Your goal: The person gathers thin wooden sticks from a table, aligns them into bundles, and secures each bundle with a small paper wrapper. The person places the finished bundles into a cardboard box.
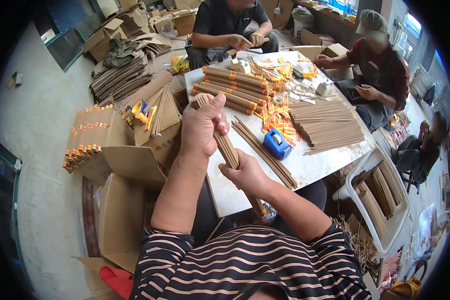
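Note:
A bundle of thin brown incense sticks (226, 148) slants across in front of me, over the near edge of the white table (225, 192). My left hand (201, 125) is closed round its upper part, near the far end. Lower down, my right hand (247, 175) wraps the same bundle. A red-and-yellow band (260, 212) shows near the bundle's lower end. Several loose sticks (265, 154) lie on the table just beyond my right hand, next to a blue tape dispenser (277, 144). Farther back are banded bundles (230, 90) and a spread pile of sticks (325, 125).
Red-and-yellow paper strips (277, 120) litter the table. Two people sit across it, another farther right. An open cardboard box (117, 215) stands at my left, near stacked bundles (90, 130). A white bin (402, 220) of sticks is at my right.

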Action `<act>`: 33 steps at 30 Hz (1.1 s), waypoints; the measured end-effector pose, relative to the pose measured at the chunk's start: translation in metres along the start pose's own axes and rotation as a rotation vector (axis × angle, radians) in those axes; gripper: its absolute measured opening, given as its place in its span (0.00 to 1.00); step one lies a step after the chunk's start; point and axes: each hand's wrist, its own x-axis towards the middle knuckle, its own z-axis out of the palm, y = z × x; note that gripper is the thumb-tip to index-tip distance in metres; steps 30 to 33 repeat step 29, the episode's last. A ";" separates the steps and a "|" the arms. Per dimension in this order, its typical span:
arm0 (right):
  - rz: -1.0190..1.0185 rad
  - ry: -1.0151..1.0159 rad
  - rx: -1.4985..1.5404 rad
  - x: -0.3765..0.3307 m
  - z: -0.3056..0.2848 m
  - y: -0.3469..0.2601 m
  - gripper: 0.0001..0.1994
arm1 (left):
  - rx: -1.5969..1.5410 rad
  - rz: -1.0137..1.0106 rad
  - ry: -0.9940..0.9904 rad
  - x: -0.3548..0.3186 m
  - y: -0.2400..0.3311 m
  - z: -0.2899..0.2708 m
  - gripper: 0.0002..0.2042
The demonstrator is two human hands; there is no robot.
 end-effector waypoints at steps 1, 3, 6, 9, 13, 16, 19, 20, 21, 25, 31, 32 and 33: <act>-0.039 0.087 -0.079 0.001 0.003 0.006 0.11 | 0.053 0.016 0.038 -0.001 -0.002 0.004 0.10; -0.043 0.118 -0.082 -0.001 0.003 0.008 0.12 | 0.095 0.046 0.075 -0.004 -0.004 0.011 0.10; -0.096 0.147 -0.028 -0.007 0.007 0.009 0.12 | 0.088 0.044 0.080 -0.018 -0.007 0.021 0.09; -0.149 0.140 0.015 -0.011 0.009 0.008 0.13 | 0.075 -0.003 0.037 -0.030 -0.002 0.029 0.09; -0.315 0.067 0.181 -0.015 0.015 0.001 0.16 | 0.379 0.052 -0.163 -0.047 0.019 0.054 0.11; -0.425 -0.092 0.167 -0.014 0.001 -0.007 0.19 | 0.779 0.107 -0.172 -0.052 0.022 0.063 0.12; -0.618 0.021 -0.044 -0.006 -0.021 0.020 0.22 | 1.109 0.014 -0.154 -0.046 0.023 0.047 0.14; -0.559 0.116 -0.077 0.000 -0.043 0.040 0.19 | 1.093 -0.136 -0.161 -0.046 0.022 0.039 0.13; -0.465 0.237 -0.072 0.004 -0.069 0.057 0.14 | 1.011 -0.273 -0.187 -0.048 0.018 0.027 0.13; -0.173 0.556 -0.365 0.028 -0.169 0.139 0.08 | 0.792 -0.804 -0.127 -0.081 -0.028 -0.038 0.11; 0.048 0.502 -0.672 0.048 -0.214 0.167 0.09 | 0.399 -1.024 -0.073 -0.098 -0.074 -0.063 0.11; 0.048 0.502 -0.672 0.048 -0.214 0.167 0.09 | 0.399 -1.024 -0.073 -0.098 -0.074 -0.063 0.11; 0.048 0.502 -0.672 0.048 -0.214 0.167 0.09 | 0.399 -1.024 -0.073 -0.098 -0.074 -0.063 0.11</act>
